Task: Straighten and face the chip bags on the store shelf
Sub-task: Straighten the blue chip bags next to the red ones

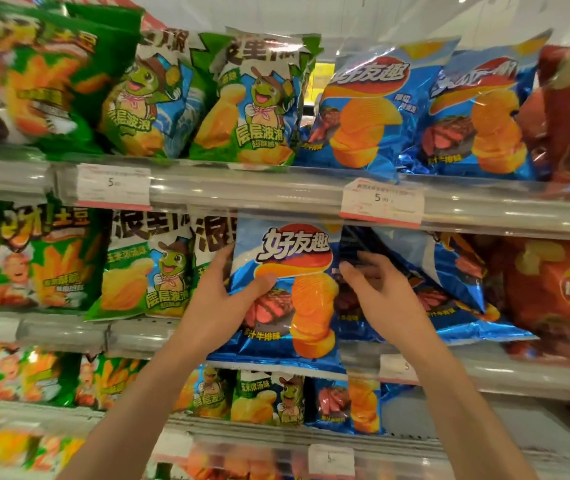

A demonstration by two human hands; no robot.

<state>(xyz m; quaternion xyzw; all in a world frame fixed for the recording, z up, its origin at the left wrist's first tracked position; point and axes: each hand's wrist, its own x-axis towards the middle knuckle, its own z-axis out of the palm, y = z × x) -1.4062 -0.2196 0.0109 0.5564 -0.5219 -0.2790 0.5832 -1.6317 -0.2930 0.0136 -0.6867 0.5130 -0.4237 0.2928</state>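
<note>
At the left of the frame, on the middle shelf, green bags [51,258] of fries-style snacks stand upright and face out, and just right of them a green-and-white bag with a cartoon turtle [141,271] leans slightly, its bottom corner jutting over the shelf edge. At centre, the left hand [222,299] grips the left edge of a blue chip bag [290,292], thumb across the front and fingers behind. This bag stands on end in the middle shelf, long axis vertical, front face turned outward, bold white characters reading 好友趣 across the top above ridged chips and a steak picture. To its right, the right hand [378,292] is unclenched, fingers reaching to the dark edge of a second blue bag [449,289], which is tilted with its top leaning left. On the rail above, a price tag [382,202] reads 5.90. At far right a red Lay's bag [560,292] faces forward.
</note>
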